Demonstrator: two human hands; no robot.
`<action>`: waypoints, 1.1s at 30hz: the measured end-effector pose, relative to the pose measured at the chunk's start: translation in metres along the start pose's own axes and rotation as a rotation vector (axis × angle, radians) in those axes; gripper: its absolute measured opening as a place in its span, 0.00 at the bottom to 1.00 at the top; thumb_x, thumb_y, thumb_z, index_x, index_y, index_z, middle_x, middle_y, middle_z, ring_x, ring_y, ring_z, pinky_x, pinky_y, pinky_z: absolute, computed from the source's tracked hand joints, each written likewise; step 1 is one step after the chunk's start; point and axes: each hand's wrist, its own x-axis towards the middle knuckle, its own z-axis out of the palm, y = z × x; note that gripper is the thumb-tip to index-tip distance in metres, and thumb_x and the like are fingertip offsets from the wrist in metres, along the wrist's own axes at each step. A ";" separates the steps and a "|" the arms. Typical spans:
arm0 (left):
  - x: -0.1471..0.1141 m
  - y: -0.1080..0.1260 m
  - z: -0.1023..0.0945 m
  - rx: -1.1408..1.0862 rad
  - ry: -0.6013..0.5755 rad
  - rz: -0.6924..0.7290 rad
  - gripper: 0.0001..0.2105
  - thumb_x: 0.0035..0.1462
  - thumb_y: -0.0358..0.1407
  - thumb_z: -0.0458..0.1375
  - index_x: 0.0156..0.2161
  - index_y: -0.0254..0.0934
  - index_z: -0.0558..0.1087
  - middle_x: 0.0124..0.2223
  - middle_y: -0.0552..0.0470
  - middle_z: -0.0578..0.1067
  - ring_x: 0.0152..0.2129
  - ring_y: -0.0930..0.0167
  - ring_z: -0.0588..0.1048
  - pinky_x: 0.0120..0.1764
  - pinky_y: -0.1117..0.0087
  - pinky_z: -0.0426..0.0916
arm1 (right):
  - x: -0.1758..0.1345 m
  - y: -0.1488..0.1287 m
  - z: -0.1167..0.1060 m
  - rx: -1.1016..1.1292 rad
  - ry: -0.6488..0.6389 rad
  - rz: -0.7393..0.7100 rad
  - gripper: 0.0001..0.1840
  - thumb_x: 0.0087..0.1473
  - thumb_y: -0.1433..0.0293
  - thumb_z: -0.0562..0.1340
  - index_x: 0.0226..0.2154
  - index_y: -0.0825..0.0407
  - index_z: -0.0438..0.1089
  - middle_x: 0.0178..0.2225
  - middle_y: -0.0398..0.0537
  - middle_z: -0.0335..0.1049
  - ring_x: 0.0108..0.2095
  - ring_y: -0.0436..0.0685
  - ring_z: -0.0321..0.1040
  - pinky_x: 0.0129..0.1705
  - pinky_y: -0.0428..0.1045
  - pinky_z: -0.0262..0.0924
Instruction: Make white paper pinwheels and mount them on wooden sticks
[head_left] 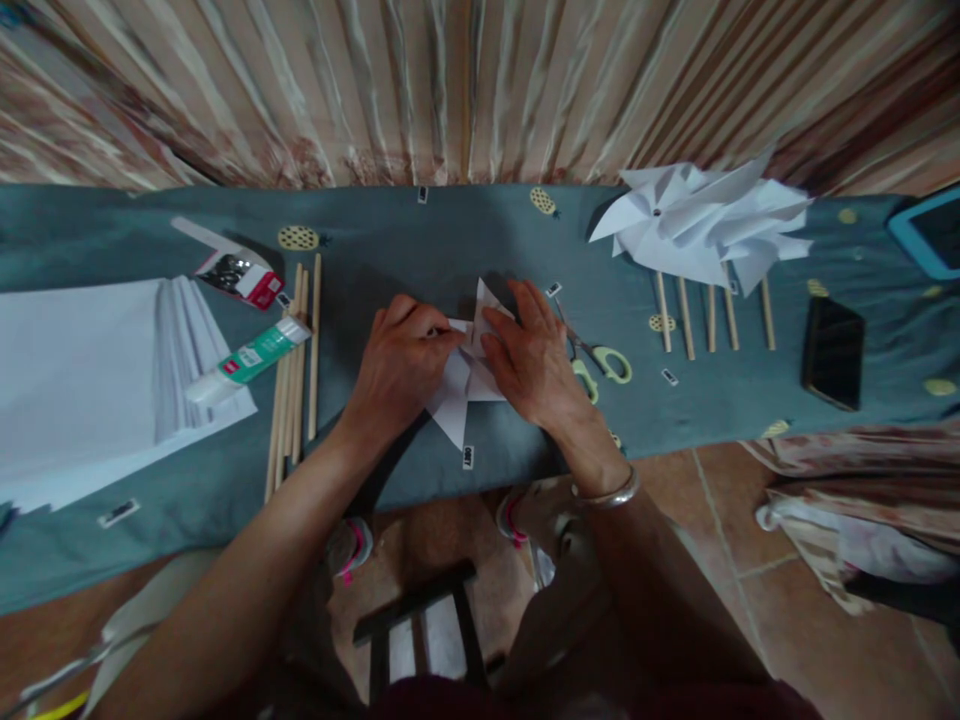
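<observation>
Seen from the wearer's head: a folded white paper (450, 393) with pointed corners lies on a green-covered tabletop (360, 225), directly in front of the body, between two bare hands. Of its visible points, one aims away from the wearer and another back toward them, so the line between these tips runs roughly away from the body, across the gap between the hands.

The left hand (409, 350) comes in from the paper's left, fingers curled and thumb and fingertips drawn together at its middle; whether anything is pinched there is too small to tell. The right hand (529, 350) lies over the paper's right side, fingers loosely spread, its tips resting on a raised flap. Both hands touch the paper, but the left fingertips are nearer its centre.

Just right of the paper are scissors (613, 364); farther right, white paper pinwheels (675, 225) on sticks. To its left are loose wooden sticks (314, 350), a green-and-white glue tube (255, 355), an opened red-and-white box (262, 290) and a stack of white sheets (75, 370).
</observation>
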 end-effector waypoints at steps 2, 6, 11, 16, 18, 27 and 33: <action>0.000 0.000 0.000 0.003 -0.007 -0.008 0.12 0.66 0.35 0.50 0.38 0.43 0.77 0.39 0.50 0.77 0.40 0.62 0.68 0.40 0.60 0.61 | 0.000 0.000 0.000 0.000 0.000 0.001 0.20 0.65 0.67 0.50 0.55 0.54 0.68 0.66 0.62 0.54 0.68 0.71 0.45 0.61 0.70 0.53; 0.001 0.002 0.001 0.016 -0.037 0.003 0.13 0.66 0.34 0.50 0.38 0.42 0.77 0.39 0.49 0.77 0.40 0.61 0.67 0.39 0.60 0.61 | 0.000 0.000 0.000 -0.005 -0.003 0.000 0.20 0.65 0.67 0.50 0.55 0.55 0.68 0.66 0.63 0.53 0.68 0.72 0.46 0.60 0.70 0.54; 0.001 0.003 0.003 0.051 -0.038 0.013 0.12 0.66 0.34 0.51 0.37 0.43 0.77 0.39 0.50 0.77 0.41 0.62 0.68 0.38 0.60 0.60 | 0.000 0.001 0.000 -0.001 -0.007 -0.004 0.20 0.65 0.67 0.51 0.55 0.54 0.67 0.67 0.62 0.53 0.68 0.72 0.45 0.60 0.70 0.53; 0.002 0.005 0.001 0.050 -0.058 0.014 0.11 0.65 0.34 0.52 0.38 0.41 0.78 0.38 0.49 0.77 0.41 0.61 0.68 0.37 0.60 0.60 | 0.000 0.002 0.000 -0.007 -0.016 -0.017 0.21 0.64 0.65 0.52 0.56 0.54 0.66 0.67 0.62 0.52 0.68 0.72 0.44 0.61 0.70 0.53; 0.003 0.007 0.000 0.034 -0.080 -0.004 0.11 0.65 0.34 0.52 0.38 0.41 0.78 0.38 0.48 0.77 0.41 0.60 0.68 0.37 0.59 0.60 | 0.000 0.002 0.001 -0.013 -0.022 -0.021 0.22 0.64 0.64 0.52 0.56 0.54 0.66 0.67 0.62 0.52 0.69 0.73 0.43 0.61 0.69 0.53; 0.005 0.009 -0.001 0.070 -0.103 0.023 0.13 0.66 0.33 0.50 0.37 0.40 0.79 0.37 0.48 0.78 0.40 0.59 0.68 0.35 0.58 0.59 | -0.001 0.002 0.002 -0.029 -0.006 -0.032 0.23 0.64 0.61 0.53 0.56 0.55 0.66 0.67 0.63 0.52 0.68 0.72 0.44 0.60 0.69 0.53; 0.005 0.010 -0.002 0.143 -0.105 0.059 0.12 0.64 0.31 0.52 0.35 0.40 0.78 0.36 0.49 0.78 0.39 0.60 0.68 0.35 0.60 0.58 | -0.001 0.002 0.001 -0.032 -0.032 -0.028 0.23 0.62 0.62 0.56 0.56 0.55 0.65 0.67 0.63 0.51 0.68 0.74 0.43 0.61 0.69 0.51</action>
